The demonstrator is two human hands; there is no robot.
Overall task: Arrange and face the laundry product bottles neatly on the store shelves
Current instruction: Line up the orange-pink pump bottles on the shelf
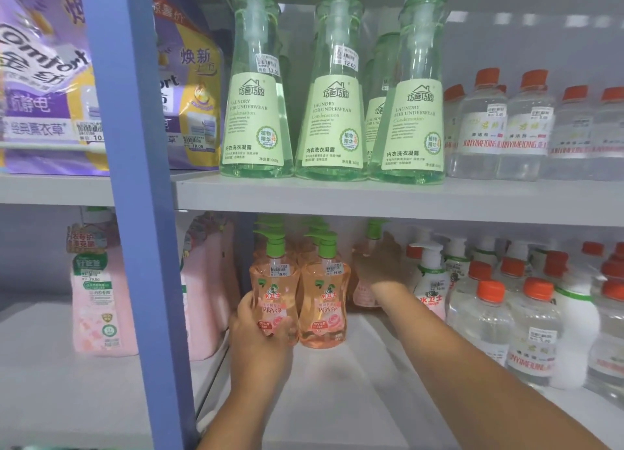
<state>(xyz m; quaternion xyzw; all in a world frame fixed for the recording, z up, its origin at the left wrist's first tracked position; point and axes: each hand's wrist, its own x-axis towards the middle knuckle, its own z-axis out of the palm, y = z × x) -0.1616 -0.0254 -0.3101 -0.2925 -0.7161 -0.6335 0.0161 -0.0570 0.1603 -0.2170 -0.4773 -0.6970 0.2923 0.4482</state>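
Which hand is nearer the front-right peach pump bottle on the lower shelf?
Left. The left hand grips the neighbouring front-left peach bottle, right beside the front-right peach bottle. The right hand reaches past it toward a peach bottle further back.

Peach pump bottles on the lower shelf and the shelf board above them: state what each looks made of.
The peach pump bottle in the left hand's grip looks like clear glossy plastic: tinted liquid shows through, and the green pump top looks opaque. The pale grey shelf board appears to be painted metal, smooth and matte, though that is uncertain.
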